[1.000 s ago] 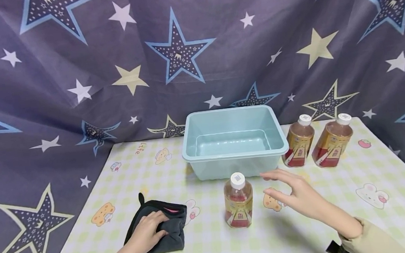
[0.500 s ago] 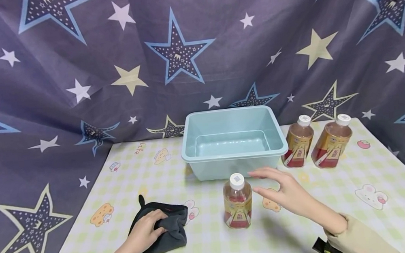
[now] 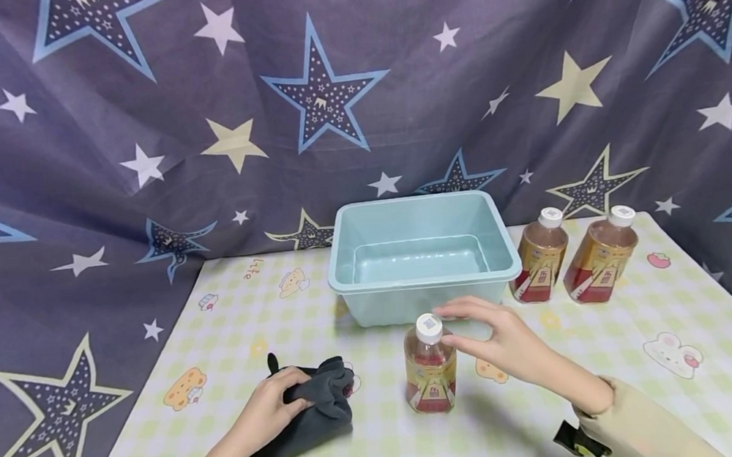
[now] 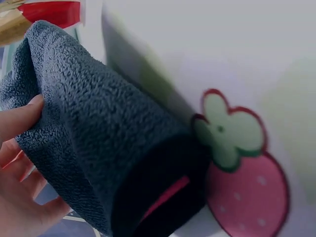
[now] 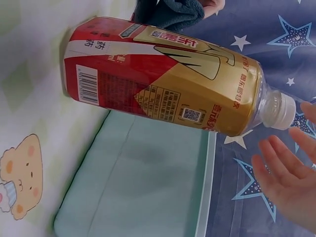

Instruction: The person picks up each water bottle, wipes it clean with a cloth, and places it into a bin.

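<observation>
A dark grey towel [image 3: 319, 402] with a black edge is gripped in my left hand [image 3: 271, 407], partly lifted off the tablecloth. In the left wrist view the thumb presses the towel [image 4: 98, 103] against the fingers behind it. A bottle [image 3: 431, 373] with a white cap [image 3: 429, 328] and a red and gold label stands upright before the basin. My right hand [image 3: 502, 333] reaches to the cap from the right, thumb and fingers spread beside it. In the right wrist view the fingertips are close to the cap [image 5: 284, 111]; whether they touch it I cannot tell.
A light blue basin [image 3: 426, 300] stands at the back of the table, behind the bottle. Two similar bottles, a nearer-left one [image 3: 539, 259] and another [image 3: 600, 257], stand to its right. A starry curtain [image 3: 360, 170] hangs behind the checked tablecloth [image 3: 181, 437].
My right hand has moved left, up to the bottle's cap. The left hand has gathered and raised the towel, shifting it slightly right. Bottles and basin have stayed put.
</observation>
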### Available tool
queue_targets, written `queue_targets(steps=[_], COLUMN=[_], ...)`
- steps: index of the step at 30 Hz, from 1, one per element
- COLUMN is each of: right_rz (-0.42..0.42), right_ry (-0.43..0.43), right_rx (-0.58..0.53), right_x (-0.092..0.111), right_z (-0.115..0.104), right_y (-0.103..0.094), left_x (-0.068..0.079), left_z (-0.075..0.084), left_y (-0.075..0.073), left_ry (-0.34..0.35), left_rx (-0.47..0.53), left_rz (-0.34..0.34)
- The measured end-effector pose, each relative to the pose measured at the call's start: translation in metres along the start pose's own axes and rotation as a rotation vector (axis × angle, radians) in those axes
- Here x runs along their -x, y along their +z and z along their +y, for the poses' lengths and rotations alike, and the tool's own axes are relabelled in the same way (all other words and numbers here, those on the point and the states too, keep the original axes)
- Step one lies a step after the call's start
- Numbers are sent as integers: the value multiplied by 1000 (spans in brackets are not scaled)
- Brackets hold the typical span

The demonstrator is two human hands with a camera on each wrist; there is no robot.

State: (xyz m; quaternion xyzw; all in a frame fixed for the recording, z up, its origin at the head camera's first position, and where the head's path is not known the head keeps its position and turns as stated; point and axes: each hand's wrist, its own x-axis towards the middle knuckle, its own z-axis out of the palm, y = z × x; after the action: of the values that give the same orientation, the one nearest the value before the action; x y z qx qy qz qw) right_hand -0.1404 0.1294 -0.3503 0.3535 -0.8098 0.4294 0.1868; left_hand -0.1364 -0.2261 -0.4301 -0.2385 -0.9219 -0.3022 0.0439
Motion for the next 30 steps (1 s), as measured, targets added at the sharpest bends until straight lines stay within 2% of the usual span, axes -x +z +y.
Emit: queue_targets(steps=[13, 22, 30], right_rz=[0, 21, 20], right_ry=[-29, -77, -80], right_rx=[-73, -67, -71], right_x=[-5, -7, -6], right_z=[-1, 2, 4], right_y=[7, 11, 12], left_x=[-15, -30, -42], left_z=[20, 37, 54], left_y=[3, 10, 11], left_ry=[89, 92, 75], left_rx=[89, 171, 223], left_rz=[102, 163, 211])
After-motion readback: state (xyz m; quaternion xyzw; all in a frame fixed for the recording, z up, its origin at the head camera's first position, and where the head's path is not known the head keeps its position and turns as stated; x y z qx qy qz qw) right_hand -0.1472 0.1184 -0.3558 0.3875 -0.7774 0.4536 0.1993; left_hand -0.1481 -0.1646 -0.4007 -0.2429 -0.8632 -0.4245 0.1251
